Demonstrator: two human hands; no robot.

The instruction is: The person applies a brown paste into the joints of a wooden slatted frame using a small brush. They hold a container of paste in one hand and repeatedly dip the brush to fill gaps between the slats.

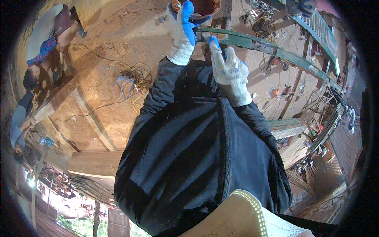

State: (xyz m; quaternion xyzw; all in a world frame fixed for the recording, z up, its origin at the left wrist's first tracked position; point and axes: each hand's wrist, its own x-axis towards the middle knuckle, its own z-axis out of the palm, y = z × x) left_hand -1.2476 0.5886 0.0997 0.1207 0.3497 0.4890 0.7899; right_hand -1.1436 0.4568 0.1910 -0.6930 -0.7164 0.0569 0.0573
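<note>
At the top of the head view, my left hand (182, 37), in a white and blue work glove, grips the side of a round, reddish-brown bowl (206, 7). The bowl is cut off by the upper edge. My right hand (231, 73) wears a matching glove. Its forefinger stretches toward the near end of a long green beam (256, 42), by a pale worn patch. The other right fingers curl under, and whatever they hold, if anything, is hidden.
Tangled cables (136, 81) lie on the brown floor to the left. Another person (49, 33) bends at the upper left. Wooden planks (92, 118) lie below. A green slatted frame (321, 35) stands at the upper right, near more wire (263, 27).
</note>
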